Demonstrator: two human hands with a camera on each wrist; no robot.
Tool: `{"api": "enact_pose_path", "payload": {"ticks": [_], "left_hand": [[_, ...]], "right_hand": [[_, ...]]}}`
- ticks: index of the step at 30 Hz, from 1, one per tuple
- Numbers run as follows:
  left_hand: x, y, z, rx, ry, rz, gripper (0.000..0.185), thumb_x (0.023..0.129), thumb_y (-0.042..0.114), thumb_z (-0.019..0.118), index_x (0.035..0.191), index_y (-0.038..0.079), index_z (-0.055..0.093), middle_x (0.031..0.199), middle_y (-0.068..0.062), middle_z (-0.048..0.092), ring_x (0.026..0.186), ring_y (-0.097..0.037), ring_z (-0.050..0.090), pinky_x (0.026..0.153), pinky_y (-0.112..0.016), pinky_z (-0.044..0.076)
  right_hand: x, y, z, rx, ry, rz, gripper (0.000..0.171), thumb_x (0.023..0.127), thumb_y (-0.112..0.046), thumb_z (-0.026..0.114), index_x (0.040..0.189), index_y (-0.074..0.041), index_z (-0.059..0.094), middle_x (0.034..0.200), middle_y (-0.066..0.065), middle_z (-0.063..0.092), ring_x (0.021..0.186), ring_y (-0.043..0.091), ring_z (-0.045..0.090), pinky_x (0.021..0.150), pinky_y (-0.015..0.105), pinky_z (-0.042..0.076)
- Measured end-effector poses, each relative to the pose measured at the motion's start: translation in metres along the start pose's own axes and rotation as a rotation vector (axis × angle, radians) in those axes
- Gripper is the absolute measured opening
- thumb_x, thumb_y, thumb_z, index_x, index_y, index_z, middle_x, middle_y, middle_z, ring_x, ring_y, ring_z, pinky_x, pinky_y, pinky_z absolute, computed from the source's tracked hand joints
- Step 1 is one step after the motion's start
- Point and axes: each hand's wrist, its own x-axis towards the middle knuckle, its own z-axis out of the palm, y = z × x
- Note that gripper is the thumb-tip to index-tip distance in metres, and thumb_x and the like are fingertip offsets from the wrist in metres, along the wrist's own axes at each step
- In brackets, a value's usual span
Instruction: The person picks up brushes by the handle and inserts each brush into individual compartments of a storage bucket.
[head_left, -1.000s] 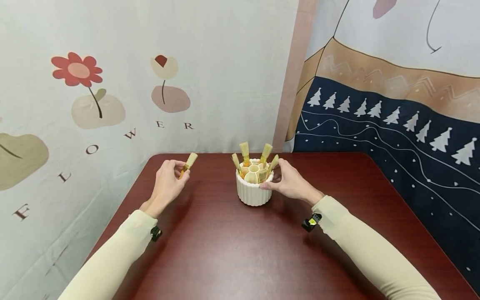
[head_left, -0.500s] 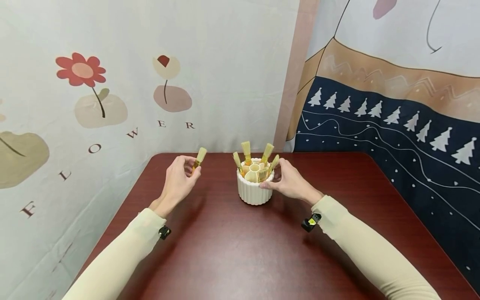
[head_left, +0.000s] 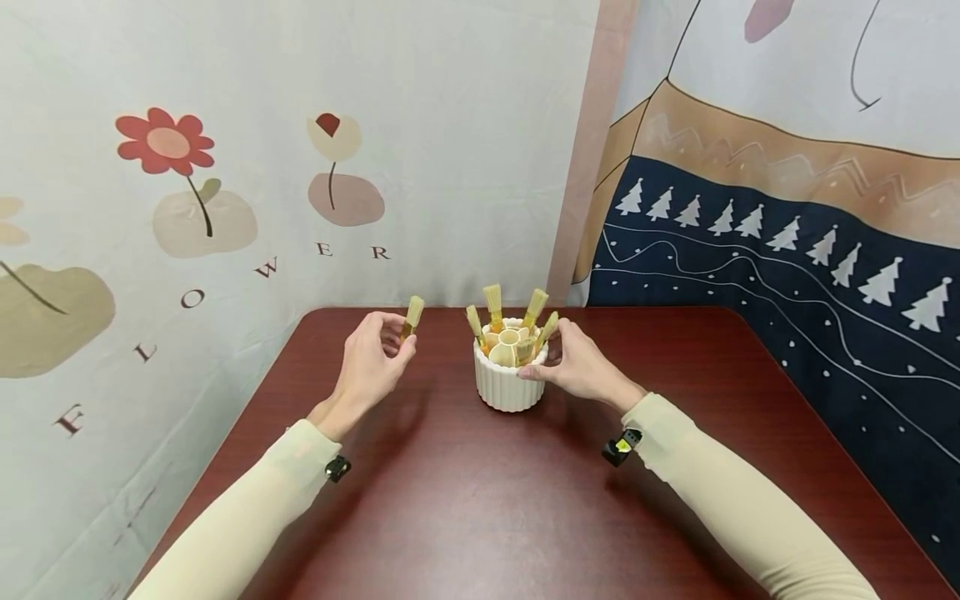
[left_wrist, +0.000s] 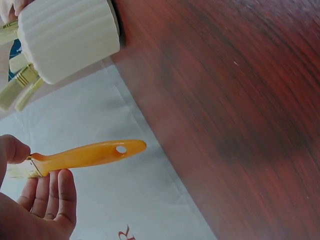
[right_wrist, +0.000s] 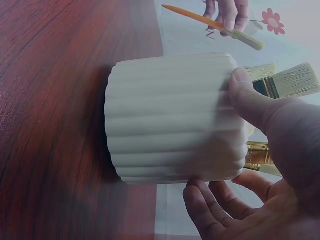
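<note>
My left hand (head_left: 369,360) pinches a flat paintbrush (left_wrist: 100,153) near its metal band, between thumb and fingers. Its bristles point up and its orange handle, with a hole at the end, hangs down above the table. To the right stands a white ribbed pot (head_left: 510,390) with a divided insert (head_left: 509,337) shaped like a flower. Several paintbrushes (head_left: 492,304) stand in it, bristles up. My right hand (head_left: 585,364) grips the pot's right side, thumb at the front rim and fingers round behind. The held brush is left of the pot and apart from it.
The pot stands on a dark red-brown table (head_left: 480,500), towards its far edge. Behind the table hangs a pale cloth (head_left: 465,150) with printed flowers and letters. A dark blue cloth (head_left: 675,283) with white trees covers the right side.
My left hand has moved right with the paintbrush, closer to the pot, and the brush has turned more upright. The right hand has kept its grip on the pot.
</note>
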Motion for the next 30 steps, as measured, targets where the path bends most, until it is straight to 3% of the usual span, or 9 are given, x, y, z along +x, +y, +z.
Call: {"api": "enact_pose_path", "payload": {"ticks": [6, 15, 24, 30], "left_hand": [[0.0, 0.008, 0.006, -0.047, -0.004, 0.02, 0.033, 0.102, 0.003, 0.082, 0.131, -0.008, 0.069, 0.111, -0.023, 0.077, 0.091, -0.028, 0.079, 0.079, -0.015, 0.063], [-0.001, 0.025, 0.013, -0.094, -0.009, 0.03, 0.032, 0.102, 0.006, 0.083, 0.129, -0.002, 0.068, 0.111, -0.017, 0.078, 0.092, -0.026, 0.08, 0.082, -0.01, 0.06], [-0.004, 0.041, 0.018, -0.129, -0.009, 0.035, 0.034, 0.101, 0.008, 0.084, 0.128, -0.001, 0.066, 0.11, -0.014, 0.079, 0.092, -0.022, 0.08, 0.083, -0.018, 0.065], [-0.004, 0.049, 0.022, -0.162, -0.002, 0.036, 0.034, 0.101, 0.008, 0.084, 0.127, -0.001, 0.065, 0.11, -0.014, 0.078, 0.091, -0.023, 0.082, 0.083, -0.016, 0.065]], "right_hand": [[-0.001, -0.001, 0.0, 0.016, 0.003, 0.006, 0.082, 0.094, -0.041, 0.101, 0.148, -0.003, 0.053, 0.141, 0.022, 0.066, 0.129, 0.036, 0.077, 0.109, 0.053, 0.067], [-0.001, 0.0, 0.002, 0.015, 0.01, 0.0, 0.082, 0.094, -0.042, 0.101, 0.147, -0.002, 0.053, 0.139, 0.022, 0.067, 0.127, 0.034, 0.076, 0.108, 0.052, 0.067], [-0.001, 0.0, 0.004, 0.018, 0.02, 0.0, 0.08, 0.094, -0.042, 0.101, 0.144, -0.002, 0.054, 0.138, 0.022, 0.067, 0.126, 0.034, 0.077, 0.109, 0.052, 0.066], [-0.001, -0.001, 0.003, 0.011, 0.023, -0.001, 0.08, 0.093, -0.041, 0.101, 0.144, -0.002, 0.054, 0.138, 0.022, 0.067, 0.126, 0.034, 0.075, 0.109, 0.052, 0.065]]}}
